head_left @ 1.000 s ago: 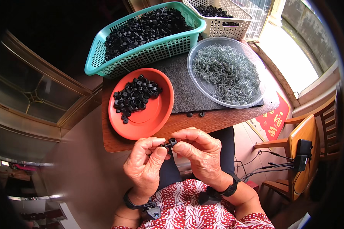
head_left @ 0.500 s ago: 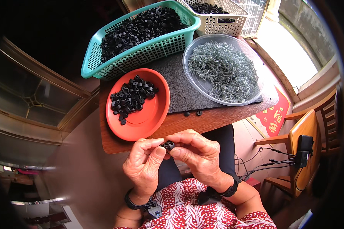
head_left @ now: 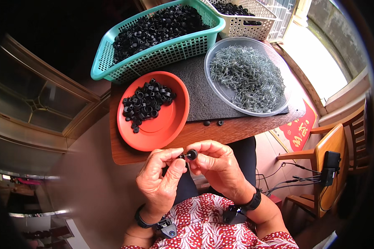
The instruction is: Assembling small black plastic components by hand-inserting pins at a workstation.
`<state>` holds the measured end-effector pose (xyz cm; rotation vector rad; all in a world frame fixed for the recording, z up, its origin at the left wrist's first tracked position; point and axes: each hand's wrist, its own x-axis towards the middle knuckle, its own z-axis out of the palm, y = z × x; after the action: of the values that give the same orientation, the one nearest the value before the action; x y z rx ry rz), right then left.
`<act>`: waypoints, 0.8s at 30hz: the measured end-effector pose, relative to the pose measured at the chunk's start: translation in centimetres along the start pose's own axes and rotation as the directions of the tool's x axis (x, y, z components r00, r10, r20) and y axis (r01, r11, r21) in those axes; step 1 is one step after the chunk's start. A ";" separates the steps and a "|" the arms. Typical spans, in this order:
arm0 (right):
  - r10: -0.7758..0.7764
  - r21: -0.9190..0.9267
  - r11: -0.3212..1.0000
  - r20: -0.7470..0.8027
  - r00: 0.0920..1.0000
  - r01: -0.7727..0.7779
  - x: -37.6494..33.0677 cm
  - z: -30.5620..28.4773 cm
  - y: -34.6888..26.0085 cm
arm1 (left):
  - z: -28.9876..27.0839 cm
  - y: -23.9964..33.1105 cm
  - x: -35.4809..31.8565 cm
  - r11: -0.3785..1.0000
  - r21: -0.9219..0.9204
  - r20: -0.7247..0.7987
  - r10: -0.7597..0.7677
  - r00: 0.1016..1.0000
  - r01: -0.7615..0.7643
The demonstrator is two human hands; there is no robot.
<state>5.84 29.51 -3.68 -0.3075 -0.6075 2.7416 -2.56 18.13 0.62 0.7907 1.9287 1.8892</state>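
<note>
Close together in front of the table edge, both my hands pinch small black plastic parts. My right hand [head_left: 222, 169] holds a round black cap [head_left: 192, 155] between thumb and fingers, its hollow side showing. Between the thumb and fingertips of my left hand [head_left: 160, 178] is a smaller black piece [head_left: 181, 156], mostly hidden by the fingers. A thin, shiny bit shows between the two parts; I cannot tell whether they are joined. Just beyond my hands, an orange-red plate [head_left: 168, 128] carries a heap of black plastic caps [head_left: 147, 103].
A clear round tub [head_left: 220, 97] of metal screws [head_left: 251, 76] stands right on a dark foam mat [head_left: 195, 83]. Behind are a green basket [head_left: 162, 62] and a beige basket [head_left: 232, 27] of black parts. Two loose pieces [head_left: 207, 123] lie near the table edge. A wooden chair [head_left: 320, 153] stands right.
The black parts, close together before, now show a small gap, and the cap in my right hand has turned its hollow side into view. The surroundings sit slightly further right in view.
</note>
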 end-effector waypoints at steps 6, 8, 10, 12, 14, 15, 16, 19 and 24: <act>0.035 0.009 0.999 -0.020 0.999 -0.035 0.0 -0.1 0.1 | -0.3 -0.1 0.1 0.989 0.142 0.044 0.043 0.998 -0.049; 0.025 0.013 1.000 -0.009 1.000 -0.025 0.0 -0.1 0.1 | -0.3 -0.1 0.1 0.986 0.154 0.040 0.056 0.998 -0.061; 0.030 0.014 0.999 -0.016 0.999 -0.029 0.0 -0.1 0.2 | -0.2 -0.1 0.0 0.981 0.182 0.039 0.065 0.997 -0.071; 0.034 0.015 0.999 -0.023 0.999 -0.034 0.0 -0.2 0.2 | -0.1 -0.1 0.0 0.982 0.180 0.040 0.054 0.998 -0.060; 0.017 0.019 1.000 -0.024 1.000 -0.017 0.0 -0.3 0.2 | -0.1 -0.1 0.0 0.983 0.177 0.042 0.042 0.998 -0.049; 0.019 0.019 1.000 -0.024 1.000 -0.018 0.0 -0.3 0.3 | -0.2 -0.1 0.0 0.981 0.184 0.043 0.050 0.998 -0.057; 0.015 0.018 1.000 -0.029 0.999 -0.015 0.0 -0.3 0.3 | -0.2 -0.2 0.0 0.979 0.191 0.044 0.058 0.997 -0.066; 0.009 0.014 1.000 -0.048 0.999 -0.009 0.0 -0.4 0.4 | -0.2 -0.3 0.0 0.975 0.211 0.059 0.064 0.996 -0.075; 0.008 0.001 1.000 -0.066 0.998 -0.008 0.0 -0.2 0.4 | -0.1 -0.2 0.0 0.976 0.204 0.049 0.062 0.997 -0.071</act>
<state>5.80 29.21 -4.07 -0.3999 -0.5885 2.7276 -2.68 18.10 0.41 0.9585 2.1196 1.7124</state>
